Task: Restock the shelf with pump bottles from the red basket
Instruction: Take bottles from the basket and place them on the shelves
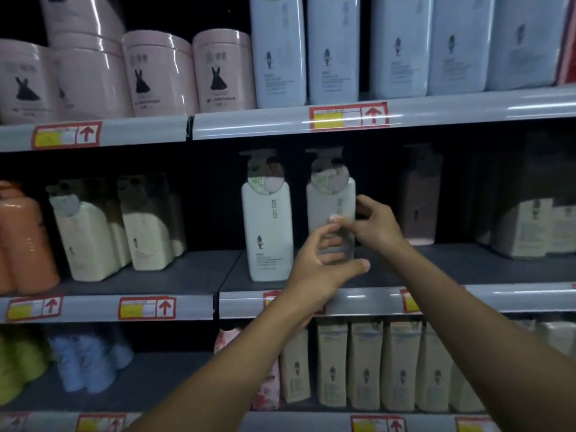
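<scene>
Two white pump bottles stand side by side on the middle shelf (389, 269). The left one (267, 232) stands free, near the shelf's front edge. Both my hands hold the right one (330, 201). My left hand (324, 266) wraps around its lower body from the left front. My right hand (375, 224) grips its right side at mid height, the thumb across the front. A third, pinkish pump bottle (420, 201) stands farther back to the right in shadow. The red basket is out of view.
The upper shelf carries pink tubs (156, 73) and tall pale bottles (277, 54). Cream bottles (87, 238) and orange bottles (21, 238) fill the middle shelf's left bay. Boxed packs (530, 229) sit at its right. Refill pouches (364, 366) line the lower shelf.
</scene>
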Tool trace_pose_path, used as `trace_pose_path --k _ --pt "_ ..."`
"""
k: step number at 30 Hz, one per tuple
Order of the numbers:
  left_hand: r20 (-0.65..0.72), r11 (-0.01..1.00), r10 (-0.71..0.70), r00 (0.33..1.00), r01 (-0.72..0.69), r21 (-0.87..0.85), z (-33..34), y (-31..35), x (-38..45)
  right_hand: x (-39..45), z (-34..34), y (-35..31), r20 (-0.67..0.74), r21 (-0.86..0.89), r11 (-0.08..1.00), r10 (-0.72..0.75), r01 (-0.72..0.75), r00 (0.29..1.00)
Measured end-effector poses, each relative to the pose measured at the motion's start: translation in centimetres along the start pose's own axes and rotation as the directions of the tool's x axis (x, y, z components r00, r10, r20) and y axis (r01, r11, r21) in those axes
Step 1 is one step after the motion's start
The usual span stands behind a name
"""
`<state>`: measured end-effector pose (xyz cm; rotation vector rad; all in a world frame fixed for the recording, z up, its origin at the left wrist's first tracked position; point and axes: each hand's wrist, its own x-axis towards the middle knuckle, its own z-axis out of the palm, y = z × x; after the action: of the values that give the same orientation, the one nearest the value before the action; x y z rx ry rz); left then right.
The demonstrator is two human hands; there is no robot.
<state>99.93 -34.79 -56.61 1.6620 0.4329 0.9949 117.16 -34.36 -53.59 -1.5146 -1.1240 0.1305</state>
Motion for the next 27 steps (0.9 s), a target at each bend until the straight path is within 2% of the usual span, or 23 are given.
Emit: trace_pose_path --k 2,7,14,16,17,19,20,22,23,24,27 --pt "-0.043 1.0 -0.006 0.999 0.006 -0.006 0.0 0.1 0.6 1.9 0.1 1.3 -0.002 0.049 0.995 0.089 -0.089 0.996" --pt "-0.096 1.0 -0.004 0.995 0.005 0.004 0.4 0.3 1.5 4.5 1.0 4.0 -0.073 0.111 0.979 0.18 -0.171 0.981" --pt "-0.115 0.996 -0.083 0.99 0.084 0.004 0.8 -1.1 1.2 5.6 1.8 3.8 0.001 0.087 0.972 0.217 -0.217 0.976" --pt "-0.111 0.996 -0.089 0.99 0.09 -0.003 0.8 -1.2 0.9 3.1 1.5 2.2 -0.053 0.041 0.98 0.195 -0.193 0.979" --pt "-0.108 0.996 -0.09 0.99 0.09 -0.002 0.7 -1.3 0.8 1.5 1.3 1.4 -0.115 -0.036 0.987 0.153 -0.159 0.981" --pt "-0.115 0.996 -0.085 0.99 0.086 -0.002 0.3 -1.5 0.6 -2.2 0.9 0.7 -0.278 -0.225 0.974 -0.028 -0.037 0.96" --pt "-0.121 0.997 -0.079 0.99 0.079 0.001 0.2 -1.5 0.5 -4.0 0.9 0.7 -0.264 -0.302 0.953 -0.12 0.036 0.957" --pt "-0.136 0.998 -0.066 0.989 0.067 0.006 0.2 -1.4 0.4 -6.7 1.5 1.0 0.007 -0.435 0.881 -0.204 0.187 0.979" --pt "-0.146 0.998 -0.065 0.987 0.066 0.003 0.2 -1.4 0.5 -7.2 1.8 1.4 0.154 -0.477 0.844 -0.194 0.245 0.969" --pt "-0.152 0.998 -0.068 0.986 0.069 -0.001 0.2 -1.3 0.6 -7.3 2.2 1.8 0.244 -0.511 0.812 -0.177 0.282 0.953" --pt "-0.144 0.996 -0.088 0.986 0.089 0.0 0.1 -1.1 0.4 -6.5 2.8 2.0 0.344 -0.599 0.745 -0.093 0.295 0.934"
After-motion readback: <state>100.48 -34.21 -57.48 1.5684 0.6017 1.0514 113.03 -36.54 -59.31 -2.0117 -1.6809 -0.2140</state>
